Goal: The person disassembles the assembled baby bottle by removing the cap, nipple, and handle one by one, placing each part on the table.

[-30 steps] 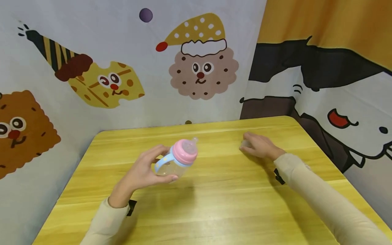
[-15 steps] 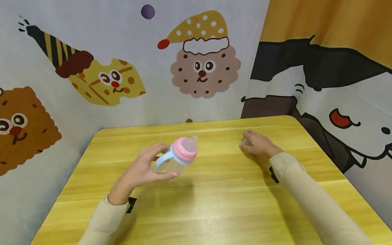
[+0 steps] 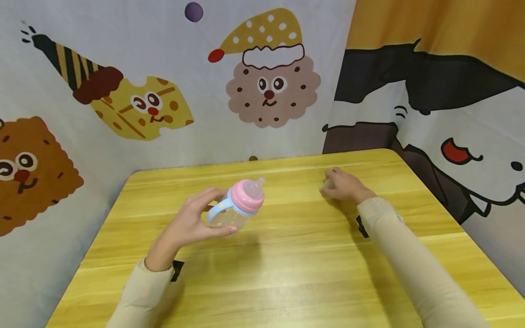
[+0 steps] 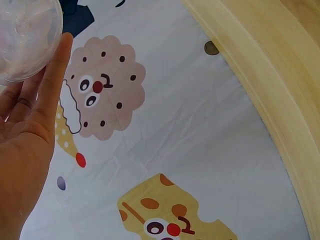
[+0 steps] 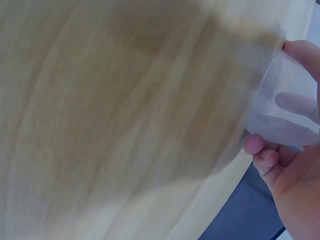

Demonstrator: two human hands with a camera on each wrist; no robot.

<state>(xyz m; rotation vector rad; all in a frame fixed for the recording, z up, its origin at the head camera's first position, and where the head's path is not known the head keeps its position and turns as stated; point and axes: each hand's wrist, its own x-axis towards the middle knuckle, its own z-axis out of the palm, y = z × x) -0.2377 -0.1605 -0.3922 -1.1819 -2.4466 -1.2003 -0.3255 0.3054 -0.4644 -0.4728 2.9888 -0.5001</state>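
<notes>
My left hand point(image 3: 192, 222) grips a baby bottle point(image 3: 233, 214) tilted above the table, thumb below and fingers behind it. The bottle has a pink collar, a clear teat pointing up and right, and a light blue handle with yellow dots. Its round clear base point(image 4: 27, 37) fills the corner of the left wrist view. Farther back on the right, my right hand point(image 3: 345, 186) holds a translucent cup-shaped cap point(image 5: 285, 100) between thumb and fingers, low at the tabletop. Fingers hide most of the cap in the head view; whether it touches the table I cannot tell.
The yellow wood-grain table point(image 3: 287, 273) has rounded back corners. A white curtain point(image 3: 213, 132) with cartoon prints hangs along its back edge, and a patterned cloth with an orange top point(image 3: 451, 23) hangs on the right.
My right forearm has swung slightly left, while the right hand stays at nearly the same spot with the cap. The left hand keeps the bottle in about the same tilted pose.
</notes>
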